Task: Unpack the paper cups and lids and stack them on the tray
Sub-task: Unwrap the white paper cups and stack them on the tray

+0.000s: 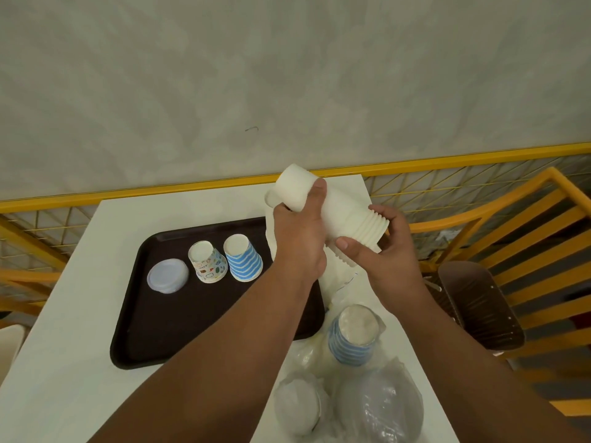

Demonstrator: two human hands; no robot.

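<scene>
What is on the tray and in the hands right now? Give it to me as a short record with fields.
tray: dark brown, on the white table
on tray: stack of clear lids, patterned cups upside down, blue striped cups upside down
left hand: grips the closed end of the white cup stack
right hand: holds the stack's rim end
stack position: held tilted above the table, off the tray
still wrapped: striped cups in plastic, bagged lids

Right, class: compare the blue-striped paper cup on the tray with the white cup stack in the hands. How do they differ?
The blue-striped paper cup stands upside down on the dark brown tray; the plain white cup stack is held tilted in the air by the left hand and right hand. One looks single, the other nested. Both are paper.
</scene>
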